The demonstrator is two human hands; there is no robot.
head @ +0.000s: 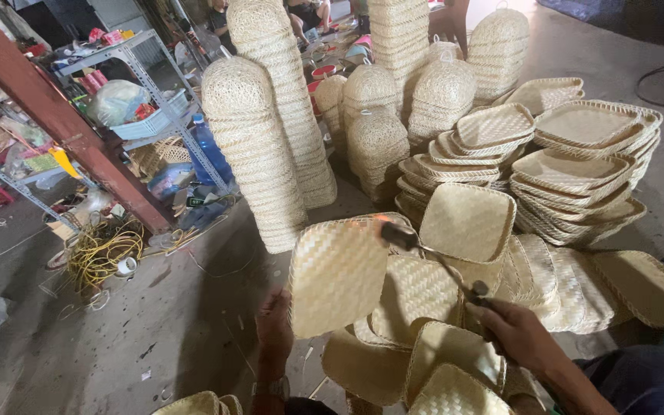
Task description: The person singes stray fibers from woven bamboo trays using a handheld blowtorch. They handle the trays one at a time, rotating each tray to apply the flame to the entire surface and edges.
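Nearest the camera, at the bottom edge, lie a few loose woven trays (447,384) overlapping on the floor (117,338), just below both forearms.

The largest thing in hand is the square woven tray (337,274), pale straw colour, held upright on its edge with its underside turned toward the camera. The left hand (274,323) grasps it at the lower left corner, fingers wrapped behind the rim, a watch on the wrist. The tray stands up and to the right of that hand, its top edge tilted slightly away.

The right hand (512,332) is clenched around the grip of a slim gas torch (432,257). The torch's long axis runs diagonally from the hand at lower right up to the nozzle at upper left, and the nozzle meets the tray's top right edge, where a small orange glow shows. So the tray lies up and left of the right hand, at the far end of the torch, and the left hand is the nearer of the two to the tray.

Behind stand tall stacks of woven baskets (259,169) and piles of finished trays (578,169).
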